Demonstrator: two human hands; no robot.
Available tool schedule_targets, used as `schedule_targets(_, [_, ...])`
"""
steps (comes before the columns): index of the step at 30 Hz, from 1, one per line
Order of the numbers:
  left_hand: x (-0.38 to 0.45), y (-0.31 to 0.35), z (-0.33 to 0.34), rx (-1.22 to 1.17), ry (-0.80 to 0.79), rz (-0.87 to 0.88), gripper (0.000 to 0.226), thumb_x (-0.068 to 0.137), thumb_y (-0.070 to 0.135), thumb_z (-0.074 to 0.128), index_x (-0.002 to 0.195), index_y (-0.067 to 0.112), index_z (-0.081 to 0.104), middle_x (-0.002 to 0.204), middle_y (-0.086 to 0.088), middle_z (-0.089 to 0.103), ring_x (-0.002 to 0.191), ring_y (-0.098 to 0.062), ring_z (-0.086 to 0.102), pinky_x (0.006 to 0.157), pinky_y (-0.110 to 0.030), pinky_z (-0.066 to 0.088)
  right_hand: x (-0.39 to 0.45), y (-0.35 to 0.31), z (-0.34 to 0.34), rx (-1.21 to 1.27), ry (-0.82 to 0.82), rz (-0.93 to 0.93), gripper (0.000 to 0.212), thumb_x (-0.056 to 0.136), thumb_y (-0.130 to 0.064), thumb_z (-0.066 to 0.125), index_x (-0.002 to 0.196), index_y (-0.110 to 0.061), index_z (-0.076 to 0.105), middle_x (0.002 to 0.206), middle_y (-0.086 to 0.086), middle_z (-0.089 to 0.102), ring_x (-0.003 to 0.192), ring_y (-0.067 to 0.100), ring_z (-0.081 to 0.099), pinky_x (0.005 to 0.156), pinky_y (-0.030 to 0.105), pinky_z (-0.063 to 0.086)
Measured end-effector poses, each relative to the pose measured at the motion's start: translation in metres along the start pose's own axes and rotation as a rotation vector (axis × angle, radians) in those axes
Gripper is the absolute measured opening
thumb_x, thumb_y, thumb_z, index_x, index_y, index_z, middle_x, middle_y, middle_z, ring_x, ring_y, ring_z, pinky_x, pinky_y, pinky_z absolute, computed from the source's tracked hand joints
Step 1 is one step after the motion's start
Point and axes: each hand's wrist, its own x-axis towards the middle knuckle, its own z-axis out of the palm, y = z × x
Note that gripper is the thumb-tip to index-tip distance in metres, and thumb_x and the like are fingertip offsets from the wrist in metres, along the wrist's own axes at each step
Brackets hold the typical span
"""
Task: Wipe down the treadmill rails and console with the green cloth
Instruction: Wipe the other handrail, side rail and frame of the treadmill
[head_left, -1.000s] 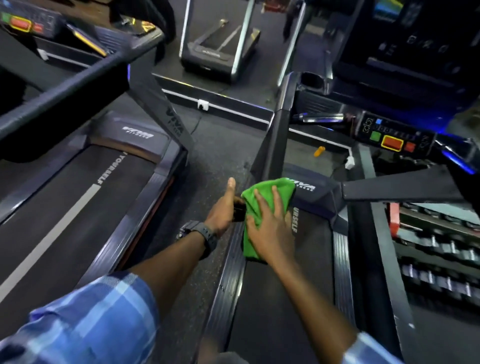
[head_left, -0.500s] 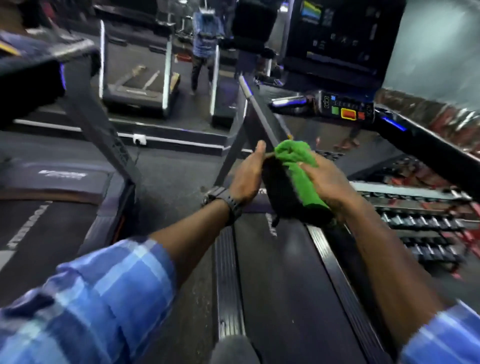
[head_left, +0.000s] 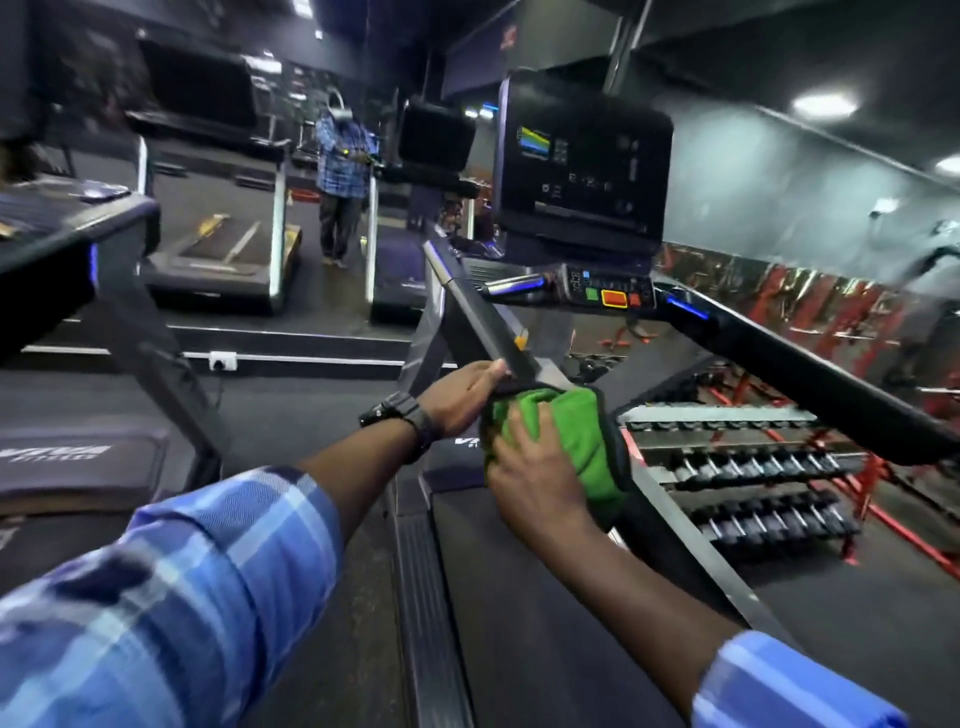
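The green cloth (head_left: 584, 434) is wrapped over the near end of the treadmill's left handrail (head_left: 483, 317), which slopes up toward the console. My right hand (head_left: 540, 475) lies on the cloth with its fingers curled into it, holding it against the rail end. Just to the left, my left hand (head_left: 460, 397) grips the same rail, thumb on top. The console screen (head_left: 582, 166) stands ahead, with a button panel (head_left: 610, 297) below it. The right handrail (head_left: 810, 374) runs down the right side, untouched.
The treadmill belt (head_left: 561, 623) lies below my arms. A rack of dumbbells (head_left: 753, 467) stands to the right. Another treadmill (head_left: 78, 249) is close on the left. A person in a plaid shirt (head_left: 340, 171) stands among treadmills farther back.
Both hands and the cloth rose from the base of the left upright to the near end of the left handrail. The view lifted toward the console.
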Motion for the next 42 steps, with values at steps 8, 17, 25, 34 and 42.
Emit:
schedule_targets(8, [0.037,-0.025,-0.034,0.492,-0.145,0.158,0.050,0.093,0.020,0.033,0.137,0.003,0.050,0.147,-0.014,0.045,0.137,-0.023,0.041,0.109,-0.014,0.017,-0.017,0.007,0.013,0.089,-0.050,-0.135,0.056,0.089,-0.008,0.016,0.132,0.000,0.050,0.137,0.027,0.049,0.123,0.044,0.051,0.105,0.048,0.040])
schedule_targets(17, [0.116,-0.085,-0.074,0.750,-0.223,0.446,0.081,0.069,-0.005,0.050,0.147,0.012,0.036,0.153,-0.010,0.036,0.139,-0.029,0.037,0.118,-0.030,0.016,0.103,-0.013,0.002,-0.254,-0.200,0.118,0.058,0.105,-0.035,0.022,0.156,-0.010,0.010,0.164,0.012,0.002,0.145,0.052,-0.002,0.113,0.070,0.004])
schedule_targets(25, [0.185,-0.137,-0.106,0.758,-0.300,0.595,0.091,0.068,0.006,0.052,0.152,0.020,0.023,0.158,-0.002,0.027,0.144,-0.027,0.026,0.119,-0.039,0.024,0.075,0.007,0.010,-0.165,-0.077,0.118,0.057,0.081,-0.027,0.032,0.126,-0.026,0.065,0.147,0.004,0.050,0.135,0.038,0.043,0.111,0.055,0.021])
schedule_targets(34, [0.213,-0.169,-0.103,0.524,-0.187,0.805,0.086,0.058,0.012,0.045,0.144,0.012,0.040,0.148,-0.007,0.044,0.140,-0.028,0.036,0.116,-0.042,0.031,0.146,-0.059,0.059,-0.132,-0.085,0.624,0.060,0.094,-0.026,0.039,0.153,-0.018,0.030,0.157,0.001,0.036,0.143,0.037,0.032,0.111,0.054,0.024])
schedule_targets(42, [0.202,-0.166,-0.093,0.491,-0.118,0.772,0.076,0.067,0.013,0.057,0.141,0.012,0.043,0.145,-0.007,0.046,0.139,-0.031,0.035,0.117,-0.041,0.028,0.088,-0.073,0.025,0.022,0.422,0.960,0.058,0.095,-0.018,0.038,0.153,-0.019,0.030,0.162,0.007,0.021,0.146,0.045,0.019,0.118,0.059,0.015])
